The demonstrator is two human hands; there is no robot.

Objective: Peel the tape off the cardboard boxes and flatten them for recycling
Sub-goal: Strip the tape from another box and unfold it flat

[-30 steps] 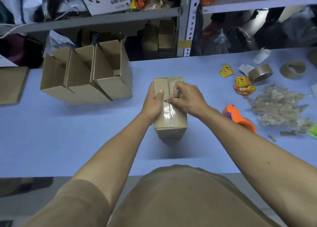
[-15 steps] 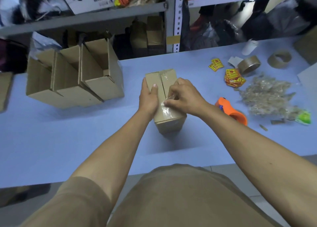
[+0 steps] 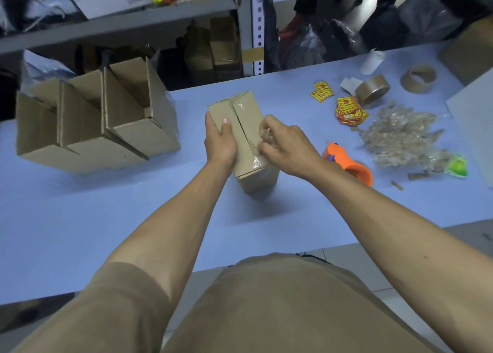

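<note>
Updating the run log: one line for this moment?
left hand: steadies box | right hand: peeling tape | box: unflattened

This looks like a packing or stockroom workspace. A blue desk [image 3: 80, 219] runs beneath grey slotted-steel shelving [image 3: 244, 27] crammed with bags, cartons and loose goods. Left of the left grip [image 3: 220, 139] stand opened cardboard boxes [image 3: 93, 123]. Right of the right grip [image 3: 285, 144] lie an orange tape dispenser [image 3: 349, 163], brown tape rolls [image 3: 373, 88], red-and-yellow stickers [image 3: 349, 110] and a heap of crumpled used tape [image 3: 400, 136].
</note>
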